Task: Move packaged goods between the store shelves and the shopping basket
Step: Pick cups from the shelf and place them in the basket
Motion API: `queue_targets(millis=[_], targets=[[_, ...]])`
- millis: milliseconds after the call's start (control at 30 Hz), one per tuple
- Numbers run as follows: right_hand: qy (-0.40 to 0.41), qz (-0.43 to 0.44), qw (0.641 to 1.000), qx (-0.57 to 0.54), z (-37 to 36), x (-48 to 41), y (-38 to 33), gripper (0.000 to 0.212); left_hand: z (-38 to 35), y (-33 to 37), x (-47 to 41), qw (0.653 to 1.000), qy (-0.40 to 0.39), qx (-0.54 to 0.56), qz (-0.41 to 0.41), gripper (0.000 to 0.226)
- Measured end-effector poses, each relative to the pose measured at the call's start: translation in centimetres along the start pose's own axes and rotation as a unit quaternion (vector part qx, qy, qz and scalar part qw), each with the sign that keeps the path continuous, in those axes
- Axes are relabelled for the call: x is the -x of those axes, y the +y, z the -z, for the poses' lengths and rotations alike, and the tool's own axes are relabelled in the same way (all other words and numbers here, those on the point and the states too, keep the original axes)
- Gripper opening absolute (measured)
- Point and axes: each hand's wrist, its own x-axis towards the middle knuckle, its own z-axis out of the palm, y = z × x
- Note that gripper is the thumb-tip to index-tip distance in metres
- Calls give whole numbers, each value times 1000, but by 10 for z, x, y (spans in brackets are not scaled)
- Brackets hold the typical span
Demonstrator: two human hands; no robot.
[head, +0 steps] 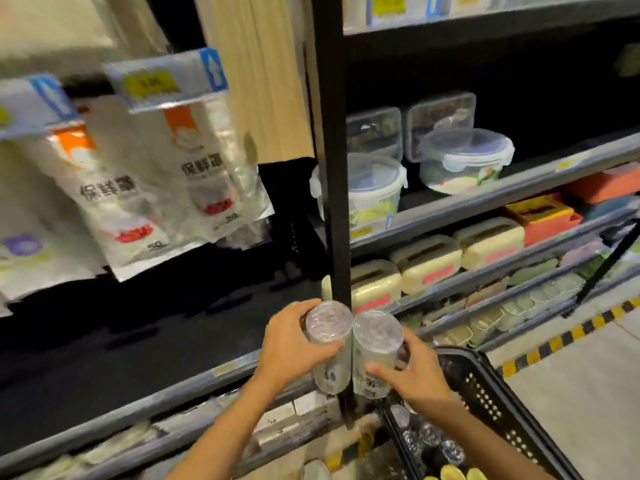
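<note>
- Two clear round packs, one in each hand, touch side by side right in front of the black post (pixel 332 168).
- My left hand (pixel 294 344) has its grip curled round the left pack (pixel 329 344); my right hand (pixel 415 372) clasps the right pack (pixel 375 351).
- Low and right of the post sits the basket (pixel 485 386), with more shiny packs inside.
- I judge this to be mid-carry between basket and shelf; I cannot tell the direction.
- Next, both packs must clear the post, staying upright.

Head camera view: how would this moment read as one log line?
left hand: grips left clear canister | right hand: grips right clear canister | both: side by side before shelf post | basket: black, lower right
</note>
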Motion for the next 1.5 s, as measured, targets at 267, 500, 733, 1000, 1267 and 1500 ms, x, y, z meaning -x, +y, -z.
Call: queue_targets(millis=[267,500,733,1000,1267,1500], targets=[[-83,15,996,-6,-77,-57,-20,69,58,-53,-23,992,77,37,91,59],[-4,-7,1000,-16,-133,-124,-17,67,52,-105,-75,978,118,55,161,72],[14,-43,999,14,-150,-164,14,62,24,-145,-105,974,81,90,189,75],[8,-113,992,64,-158,-192,31,68,12,-174,-117,978,13,79,194,71],[-9,-118,987,106,-165,-207,39,68,7,-186,-117,977,12,62,203,70],[-29,-152,978,139,-166,-198,54,88,-1,-189,-108,981,27,69,177,72]])
